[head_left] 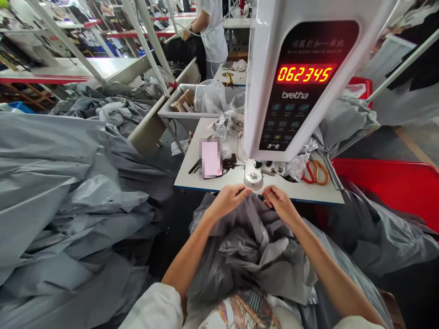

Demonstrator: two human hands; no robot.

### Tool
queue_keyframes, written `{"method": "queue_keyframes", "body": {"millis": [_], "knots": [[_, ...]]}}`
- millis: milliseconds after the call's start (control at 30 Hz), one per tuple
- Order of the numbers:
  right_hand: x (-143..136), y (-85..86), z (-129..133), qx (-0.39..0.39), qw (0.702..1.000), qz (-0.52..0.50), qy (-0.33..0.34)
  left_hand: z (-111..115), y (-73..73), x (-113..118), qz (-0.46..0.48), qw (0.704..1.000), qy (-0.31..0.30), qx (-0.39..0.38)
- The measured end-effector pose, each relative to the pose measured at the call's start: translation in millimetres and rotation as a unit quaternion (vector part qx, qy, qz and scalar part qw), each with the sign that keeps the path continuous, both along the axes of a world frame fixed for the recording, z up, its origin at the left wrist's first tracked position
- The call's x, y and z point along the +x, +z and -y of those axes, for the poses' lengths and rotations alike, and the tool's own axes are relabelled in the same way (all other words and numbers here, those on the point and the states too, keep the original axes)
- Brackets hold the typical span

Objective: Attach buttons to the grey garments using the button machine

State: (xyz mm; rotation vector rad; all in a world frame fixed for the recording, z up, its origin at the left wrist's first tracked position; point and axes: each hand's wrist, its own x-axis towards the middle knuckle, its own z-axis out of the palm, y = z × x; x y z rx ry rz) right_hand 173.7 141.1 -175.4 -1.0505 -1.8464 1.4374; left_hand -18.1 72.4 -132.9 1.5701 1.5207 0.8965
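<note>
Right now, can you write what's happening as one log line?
left hand: pinching grey fabric | right hand: pinching same fabric | spot: under snap button machine head | counter: 062345 | scissors: on table, untouched

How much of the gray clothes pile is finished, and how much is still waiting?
In hand: the left hand and right hand pinch one gray garment at the machine's press head. The counter reads 062345. A gray heap lies at the left and more gray cloth at the right by the red bin; which pile is finished cannot be told.
</note>
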Motion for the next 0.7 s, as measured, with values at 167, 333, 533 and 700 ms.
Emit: {"method": "queue_keyframes", "body": {"millis": [167, 333, 533, 700], "knots": [[-14, 7.2, -5, 0.122, 0.992, 0.027, -0.001, -14, -3.8, 3, 0.006, 1.000, 0.010, 0.016], [-21, 9.9, -4, 0.105, 0.994, 0.025, -0.003, -25, -4.7, 1, -0.013, 0.999, 0.034, 0.031], [-38, 8.5, -27, 0.126, 0.988, 0.025, -0.084, -54, -13.4, -7, -0.013, 0.998, 0.046, 0.041], [-51, -0.2, -49, 0.134, 0.984, 0.041, -0.109, -76, -31.4, -7, -0.070, 0.988, 0.132, 0.048]]}}
